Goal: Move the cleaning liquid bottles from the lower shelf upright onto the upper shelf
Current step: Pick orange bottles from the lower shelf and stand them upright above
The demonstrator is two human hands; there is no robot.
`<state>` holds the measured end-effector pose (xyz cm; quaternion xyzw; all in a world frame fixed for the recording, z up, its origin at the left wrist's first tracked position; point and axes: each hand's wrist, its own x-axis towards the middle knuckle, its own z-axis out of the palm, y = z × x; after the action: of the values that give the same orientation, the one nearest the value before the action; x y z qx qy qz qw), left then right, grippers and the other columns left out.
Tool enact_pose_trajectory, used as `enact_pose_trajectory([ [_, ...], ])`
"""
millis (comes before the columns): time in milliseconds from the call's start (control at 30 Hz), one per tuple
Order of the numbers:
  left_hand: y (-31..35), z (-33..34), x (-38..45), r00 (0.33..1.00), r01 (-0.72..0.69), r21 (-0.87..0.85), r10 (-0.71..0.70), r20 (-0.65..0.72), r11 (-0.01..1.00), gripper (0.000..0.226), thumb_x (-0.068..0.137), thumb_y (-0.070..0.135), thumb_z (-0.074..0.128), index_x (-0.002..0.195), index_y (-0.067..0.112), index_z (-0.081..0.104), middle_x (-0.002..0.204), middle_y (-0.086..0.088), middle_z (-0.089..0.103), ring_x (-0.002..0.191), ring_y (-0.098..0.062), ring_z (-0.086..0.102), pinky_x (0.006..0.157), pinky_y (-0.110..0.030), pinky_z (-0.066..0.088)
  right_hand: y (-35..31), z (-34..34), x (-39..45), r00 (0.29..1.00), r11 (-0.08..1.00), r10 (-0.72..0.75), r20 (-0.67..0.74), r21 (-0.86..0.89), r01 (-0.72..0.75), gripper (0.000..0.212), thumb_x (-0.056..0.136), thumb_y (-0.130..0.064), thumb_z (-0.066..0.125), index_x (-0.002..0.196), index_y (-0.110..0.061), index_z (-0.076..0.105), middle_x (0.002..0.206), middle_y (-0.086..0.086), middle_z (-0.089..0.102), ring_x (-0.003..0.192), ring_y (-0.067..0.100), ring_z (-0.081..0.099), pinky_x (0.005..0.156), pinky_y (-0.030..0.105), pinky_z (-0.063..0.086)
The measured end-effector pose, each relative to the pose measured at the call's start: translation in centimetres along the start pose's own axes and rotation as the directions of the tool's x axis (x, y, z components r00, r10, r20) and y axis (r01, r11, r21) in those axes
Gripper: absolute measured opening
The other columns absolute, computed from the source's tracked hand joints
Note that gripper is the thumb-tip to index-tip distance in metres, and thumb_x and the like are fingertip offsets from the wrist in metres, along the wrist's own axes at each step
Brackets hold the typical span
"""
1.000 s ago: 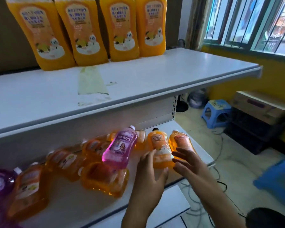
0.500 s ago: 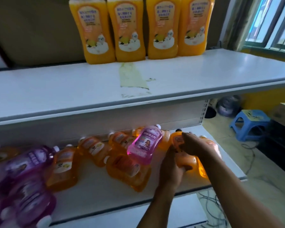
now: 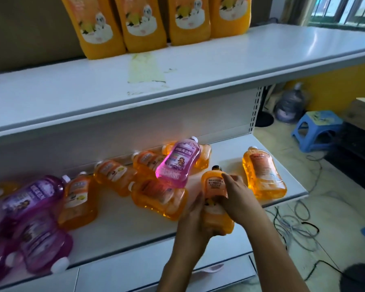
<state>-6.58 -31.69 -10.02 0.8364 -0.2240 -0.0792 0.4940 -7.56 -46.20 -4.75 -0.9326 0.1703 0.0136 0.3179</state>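
Both hands, the left hand (image 3: 195, 224) and the right hand (image 3: 238, 199), are gripping one orange cleaning liquid bottle (image 3: 215, 186) with curled fingers over the lower shelf (image 3: 122, 230).

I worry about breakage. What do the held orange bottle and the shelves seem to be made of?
Held orange bottle: probably clear plastic, glossy; light glows through its liquid, and both hands grip it. Upper shelf: looks like white painted metal, smooth with a soft sheen. Lower shelf: seemingly the same.
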Motion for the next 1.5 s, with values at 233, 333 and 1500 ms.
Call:
enact_pose_trajectory([
  [233, 0.4, -1.1, -2.9, 0.995, 0.085, 0.008, -0.085, 0.043, 0.996, 0.117, 0.064, 0.025, 0.091, 0.151, 0.046, 0.016, 0.133, 0.04, 0.037, 0.121, 0.01, 0.042, 0.089, 0.007, 0.031, 2.2, 0.2, -2.6, 1.0, 0.848, 0.018, 0.015, 0.53, -0.023, 0.083, 0.084, -0.019, 0.078, 0.149, -0.039, 0.03, 0.14, 0.0, 0.048, 0.116, 0.019, 0.058, 0.074, 0.017, 0.051],
  [333, 2.4, -2.7, -3.7, 0.994, 0.105, -0.163, -0.107, -0.007, 0.981, 0.109, 0.059, 0.015, 0.092, 0.146, 0.047, 0.036, 0.109, 0.058, 0.048, 0.107, 0.021, 0.052, 0.087, -0.008, 0.05, 0.8, -0.7, -3.6, 0.999, 0.677, 0.043, -0.022, 0.735, -0.013, 0.086, 0.077, -0.02, 0.081, 0.147, -0.042, 0.036, 0.137, -0.007, 0.053, 0.109, 0.014, 0.061, 0.064, 0.019, 0.055],
  [1500, -8.8, -44.8, -37.5, 0.532, -0.117, -0.338, -0.228, -0.816, 0.934, 0.088, 0.061, 0.05, 0.082, 0.134, 0.061, 0.034, 0.118, 0.042, 0.059, 0.104, 0.011, 0.063, 0.076, -0.009, 0.052, -49.0, 25.7, -22.9, 0.437, 0.36, -0.885, 0.161, 0.831, 0.424, 0.087, 0.084, -0.003, 0.076, 0.146, -0.051, 0.036, 0.142, -0.009, 0.052, 0.115, 0.011, 0.065, 0.092, 0.036, 0.058],
])
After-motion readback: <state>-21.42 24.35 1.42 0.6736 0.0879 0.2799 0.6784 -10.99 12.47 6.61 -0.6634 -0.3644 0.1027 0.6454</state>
